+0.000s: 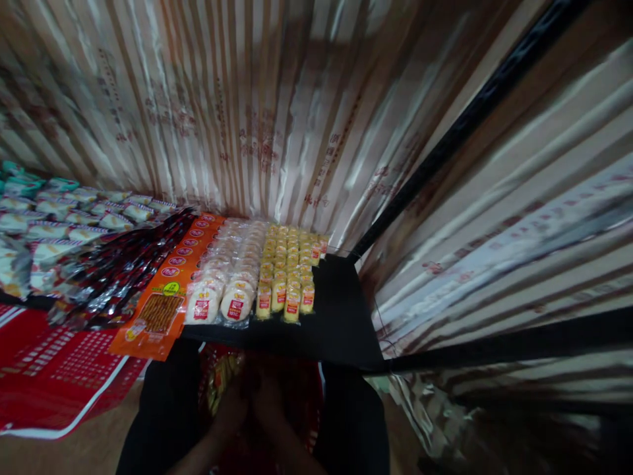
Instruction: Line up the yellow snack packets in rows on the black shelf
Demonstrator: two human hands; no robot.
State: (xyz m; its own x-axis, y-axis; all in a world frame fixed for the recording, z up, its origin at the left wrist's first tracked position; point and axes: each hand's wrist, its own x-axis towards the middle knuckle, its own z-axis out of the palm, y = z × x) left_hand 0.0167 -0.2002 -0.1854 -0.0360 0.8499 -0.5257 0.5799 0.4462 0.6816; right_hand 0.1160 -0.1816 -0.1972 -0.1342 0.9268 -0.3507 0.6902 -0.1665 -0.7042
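Both my hands are low in a dark red basket (310,396) between my knees, just below the shelf's front edge. My left hand (233,401) is beside some yellow-wrapped snacks (221,384) in the basket. Close to it on the right is my right hand (268,396). Deep shadow hides the fingers of both, so I cannot make out whether they hold anything. Above, on the black shelf (341,310), stand rows of small yellow wrapped cakes (291,300). Rows of round white crackers (237,303) in clear wrappers lie to their left.
Orange snack bags (163,310) overhang the shelf edge, with dark red packets (123,270) and white packets (64,227) farther left. A red basket (54,369) stands at lower left. Behind are pleated printed sheets (277,112) and a black diagonal bar (445,142).
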